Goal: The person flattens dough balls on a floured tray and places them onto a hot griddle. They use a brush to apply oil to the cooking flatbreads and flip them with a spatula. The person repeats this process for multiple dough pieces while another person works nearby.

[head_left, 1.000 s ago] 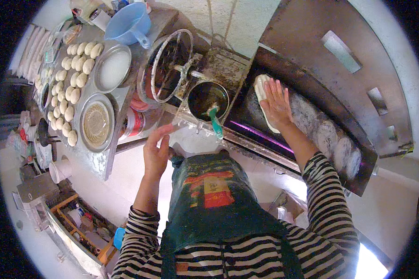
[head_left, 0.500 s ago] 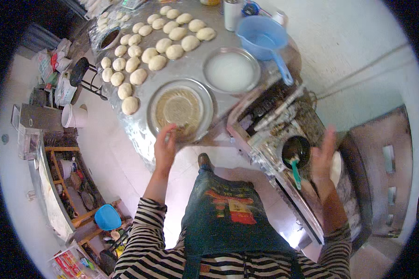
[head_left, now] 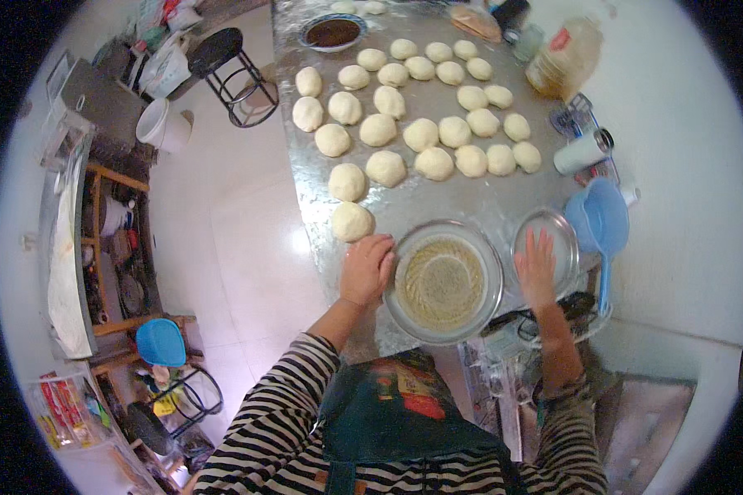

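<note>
Left of the big plate (head_left: 493,280), the left hand (head_left: 366,271) bends its fingers toward the nearest dough ball (head_left: 352,221); whether they touch or pinch it, I cannot tell. Right of the big plate, the right hand (head_left: 537,271), fingers slightly spread, hides part of the small plate (head_left: 560,241); contact is unclear. Half a second ago the right hand was beside the pot, the left at the big plate's near rim.

The bare right hand (head_left: 538,271) is now off the flat white dough and over a round silver metal dish (head_left: 575,252), right of centre; the bare left hand (head_left: 366,271) now sits beside a round cream dough ball (head_left: 352,221).
</note>
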Tool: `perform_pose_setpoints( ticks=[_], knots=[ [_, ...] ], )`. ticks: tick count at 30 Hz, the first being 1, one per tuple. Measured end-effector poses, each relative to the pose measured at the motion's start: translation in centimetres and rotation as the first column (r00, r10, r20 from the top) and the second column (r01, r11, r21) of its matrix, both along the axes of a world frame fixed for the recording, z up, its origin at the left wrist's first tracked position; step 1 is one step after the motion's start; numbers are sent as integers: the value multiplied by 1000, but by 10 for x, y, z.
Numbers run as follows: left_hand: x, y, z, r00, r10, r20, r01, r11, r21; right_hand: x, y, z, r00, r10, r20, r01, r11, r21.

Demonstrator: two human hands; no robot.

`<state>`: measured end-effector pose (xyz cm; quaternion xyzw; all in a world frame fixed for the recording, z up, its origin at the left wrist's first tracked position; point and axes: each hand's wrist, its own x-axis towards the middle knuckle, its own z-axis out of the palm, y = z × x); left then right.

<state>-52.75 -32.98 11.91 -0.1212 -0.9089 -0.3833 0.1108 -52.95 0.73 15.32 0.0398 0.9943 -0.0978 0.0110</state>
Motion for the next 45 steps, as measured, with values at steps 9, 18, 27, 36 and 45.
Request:
perform_pose_setpoints(
  ticks=[9, 18, 27, 36, 45],
  knots=[
    [-2, -4, 7, 997, 3, 77, -1, 1000, -27, -56, -183, -16, 807, 583, -96, -590, 804, -74],
    [-3, -4, 6, 996, 2, 89, -4, 1000, 24, -339, -248, -37, 997, 75, 37, -43, 842, -538],
    [-3, -2, -4, 992, 1, 126, -3, 1000, 13, -95, -150, 9, 690, 509, -515, -632, 770, -87],
    [-2, 4, 0, 999, 34, 4, -34, 998, -52, 23, -134, 21, 865, 394, -309, -496, 764, -413],
    [-2, 4, 0, 999, 22, 27, -22, 999, -30, 16, -169, -10, 853, 515, -83, -515, 857, 21]
  ],
)
